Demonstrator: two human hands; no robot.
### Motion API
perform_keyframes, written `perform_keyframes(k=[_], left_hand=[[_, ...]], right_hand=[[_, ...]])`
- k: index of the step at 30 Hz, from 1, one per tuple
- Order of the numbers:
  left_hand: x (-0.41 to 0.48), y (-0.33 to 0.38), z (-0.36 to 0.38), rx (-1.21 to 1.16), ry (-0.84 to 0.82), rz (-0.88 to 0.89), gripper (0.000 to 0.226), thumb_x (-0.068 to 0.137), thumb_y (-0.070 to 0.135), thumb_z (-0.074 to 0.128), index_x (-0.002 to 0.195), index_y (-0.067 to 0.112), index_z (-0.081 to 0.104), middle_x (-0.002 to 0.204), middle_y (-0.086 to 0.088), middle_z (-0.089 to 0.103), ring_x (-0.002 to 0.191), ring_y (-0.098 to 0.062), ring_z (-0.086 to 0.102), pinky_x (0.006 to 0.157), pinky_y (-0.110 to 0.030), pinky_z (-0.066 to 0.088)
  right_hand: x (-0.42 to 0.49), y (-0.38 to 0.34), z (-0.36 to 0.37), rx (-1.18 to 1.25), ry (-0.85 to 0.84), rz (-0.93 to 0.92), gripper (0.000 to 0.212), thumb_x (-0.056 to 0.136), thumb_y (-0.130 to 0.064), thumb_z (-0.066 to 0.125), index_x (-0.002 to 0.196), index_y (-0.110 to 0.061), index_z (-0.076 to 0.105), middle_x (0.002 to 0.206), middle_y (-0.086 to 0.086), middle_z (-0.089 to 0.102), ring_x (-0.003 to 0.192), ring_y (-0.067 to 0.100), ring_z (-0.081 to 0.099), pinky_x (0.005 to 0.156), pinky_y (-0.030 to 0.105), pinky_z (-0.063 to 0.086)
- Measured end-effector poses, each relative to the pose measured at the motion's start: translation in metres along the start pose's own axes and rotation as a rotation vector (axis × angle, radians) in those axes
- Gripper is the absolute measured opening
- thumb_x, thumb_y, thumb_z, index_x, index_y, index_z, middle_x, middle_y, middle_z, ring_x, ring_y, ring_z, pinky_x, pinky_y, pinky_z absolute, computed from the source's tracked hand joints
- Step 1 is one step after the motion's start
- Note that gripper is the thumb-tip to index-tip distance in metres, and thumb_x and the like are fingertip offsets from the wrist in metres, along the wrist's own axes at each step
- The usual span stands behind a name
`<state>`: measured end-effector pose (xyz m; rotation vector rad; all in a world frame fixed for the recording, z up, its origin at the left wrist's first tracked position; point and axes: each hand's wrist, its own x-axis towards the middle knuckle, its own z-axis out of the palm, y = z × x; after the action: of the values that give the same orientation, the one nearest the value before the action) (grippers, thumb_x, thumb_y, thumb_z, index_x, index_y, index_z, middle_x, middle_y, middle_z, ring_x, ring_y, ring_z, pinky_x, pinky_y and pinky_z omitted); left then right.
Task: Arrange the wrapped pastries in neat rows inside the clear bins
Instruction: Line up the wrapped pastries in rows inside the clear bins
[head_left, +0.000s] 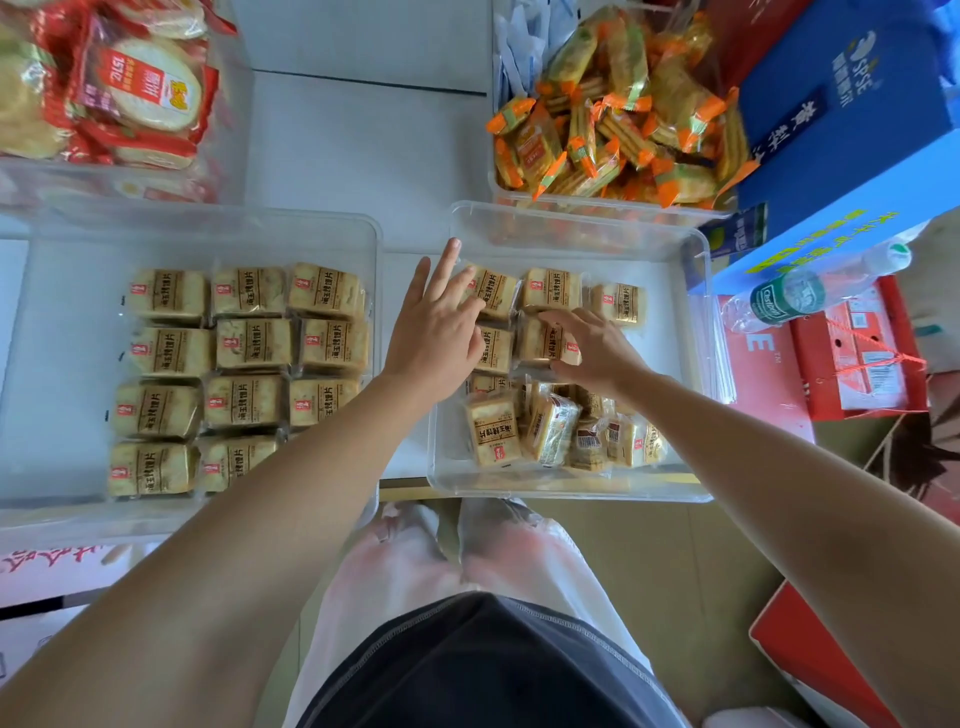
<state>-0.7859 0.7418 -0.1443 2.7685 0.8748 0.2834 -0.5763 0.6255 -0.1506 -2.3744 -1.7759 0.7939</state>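
White tabletop (363, 156), clear bin (576, 215) under both hands: left hand (436, 332) presses flat on the far row (550, 288), right hand (597, 348) grips a wrapped pastry (540, 340). Shove too hard and neighbours could skew.

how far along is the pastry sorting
Done: the left bin holds tidy rows, and the right bin has a back row of three. In hand: the left hand rests on packs while the right hand grips a second-row pastry. Left: the jumbled pile at the near end.
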Motion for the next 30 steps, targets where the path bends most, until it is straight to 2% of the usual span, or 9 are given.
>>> perform_keyframes(k=[6,10,14,17,19,22,24,27,30], left_hand=[[0.006,-0.001,-0.005,0.018,0.008,0.038,0.025,0.088,0.024,0.052,0.102,0.010,0.068,0.138,-0.014,0.053,0.147,-0.032,0.018,0.120,-0.052,0.008],[0.019,0.017,-0.016,-0.100,0.016,0.055,0.026,0.088,0.027,0.060,0.105,0.010,0.070,0.105,-0.008,0.071,0.123,-0.030,0.050,0.111,-0.047,0.026],[0.030,0.045,-0.027,-0.623,-0.306,-0.134,0.052,0.090,0.051,0.059,0.125,0.013,0.060,0.111,-0.003,0.071,0.102,-0.020,0.065,0.095,-0.037,0.048],[0.033,0.059,-0.032,-0.822,-0.331,-0.260,0.063,0.083,0.065,0.059,0.123,0.016,0.056,0.113,0.003,0.068,0.103,-0.015,0.063,0.089,-0.034,0.051],[0.034,0.061,-0.033,-0.825,-0.316,-0.311,0.057,0.086,0.059,0.059,0.122,0.016,0.054,0.112,0.002,0.064,0.102,-0.016,0.059,0.088,-0.036,0.050],[0.037,0.055,-0.029,-0.738,-0.318,-0.272,0.039,0.089,0.044,0.063,0.110,0.012,0.057,0.100,-0.004,0.065,0.092,-0.023,0.062,0.080,-0.042,0.051],[0.036,0.052,-0.028,-0.711,-0.352,-0.239,0.036,0.088,0.041,0.064,0.107,0.011,0.057,0.096,-0.006,0.065,0.087,-0.025,0.063,0.076,-0.044,0.051],[0.034,0.049,-0.025,-0.678,-0.397,-0.188,0.037,0.089,0.040,0.064,0.112,0.012,0.057,0.099,-0.008,0.067,0.090,-0.026,0.064,0.080,-0.048,0.052],[0.032,0.047,-0.024,-0.691,-0.440,-0.175,0.040,0.088,0.044,0.063,0.114,0.015,0.056,0.103,-0.004,0.067,0.096,-0.023,0.063,0.085,-0.048,0.052]], right_hand=[[-0.003,-0.010,-0.024,0.239,0.112,0.163,0.063,0.076,-0.037,0.063,0.135,-0.039,0.039,0.124,-0.003,0.053,0.108,0.018,0.051,0.090,0.038,0.047],[-0.002,-0.014,-0.041,0.551,0.168,0.295,0.053,0.084,-0.035,0.066,0.132,-0.024,0.046,0.102,0.002,0.059,0.088,0.018,0.057,0.066,0.025,0.046],[-0.005,-0.028,-0.049,0.704,0.143,0.296,0.067,0.078,-0.057,0.064,0.134,-0.027,0.040,0.095,0.005,0.062,0.088,0.021,0.062,0.078,0.037,0.050],[-0.011,-0.038,-0.051,0.816,0.166,0.251,0.075,0.072,-0.069,0.057,0.130,-0.022,0.046,0.103,0.010,0.065,0.096,0.025,0.065,0.083,0.041,0.055],[-0.014,-0.038,-0.051,0.878,0.204,0.245,0.062,0.082,-0.058,0.056,0.126,-0.015,0.049,0.100,0.012,0.065,0.094,0.026,0.066,0.082,0.043,0.056],[-0.018,-0.035,-0.054,0.969,0.198,0.273,0.021,0.095,-0.017,0.053,0.115,-0.009,0.050,0.089,0.011,0.061,0.080,0.020,0.066,0.076,0.041,0.058],[-0.020,-0.032,-0.054,0.959,0.156,0.281,0.021,0.092,-0.007,0.056,0.112,-0.009,0.049,0.089,0.012,0.060,0.078,0.021,0.066,0.074,0.038,0.059],[-0.023,-0.027,-0.052,0.888,0.137,0.290,0.025,0.088,-0.010,0.063,0.107,-0.011,0.048,0.106,0.013,0.058,0.091,0.025,0.065,0.077,0.038,0.058],[-0.023,-0.025,-0.049,0.940,0.156,0.271,0.030,0.085,-0.009,0.066,0.108,-0.009,0.047,0.114,0.015,0.052,0.089,0.023,0.063,0.074,0.036,0.059]])
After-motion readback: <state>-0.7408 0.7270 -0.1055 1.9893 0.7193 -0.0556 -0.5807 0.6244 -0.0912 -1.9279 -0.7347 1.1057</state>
